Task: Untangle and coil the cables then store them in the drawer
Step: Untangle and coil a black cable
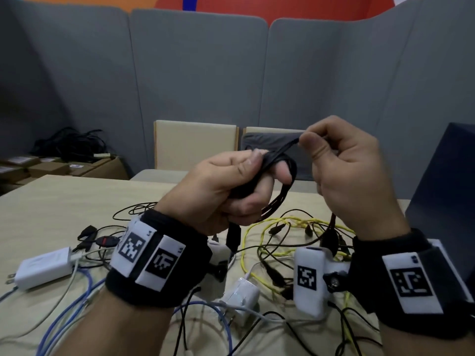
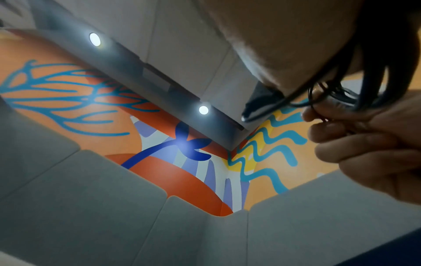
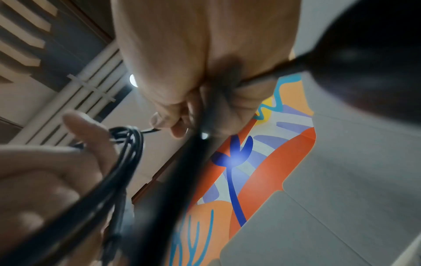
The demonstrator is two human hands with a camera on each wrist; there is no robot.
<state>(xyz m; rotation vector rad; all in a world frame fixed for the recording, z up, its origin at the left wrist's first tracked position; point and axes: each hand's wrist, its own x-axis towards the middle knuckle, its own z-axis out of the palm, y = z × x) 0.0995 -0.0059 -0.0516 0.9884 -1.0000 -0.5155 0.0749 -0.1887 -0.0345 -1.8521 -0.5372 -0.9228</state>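
On the table (image 1: 64, 199) lies a tangle of cables (image 1: 280, 242); above it the left hand (image 1: 226, 186) grips a coiled black cable (image 1: 279, 199), fingers curled round the loops; the right hand (image 1: 347, 170) pinches its free end (image 1: 290, 145); light and floppy, probably best held at the bunched loops.

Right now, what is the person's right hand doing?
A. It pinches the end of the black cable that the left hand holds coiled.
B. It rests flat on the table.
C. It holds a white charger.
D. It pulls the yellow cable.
A: in the head view the right hand pinches a strand of the black cable between thumb and finger, while the left hand grips its loops above the table.
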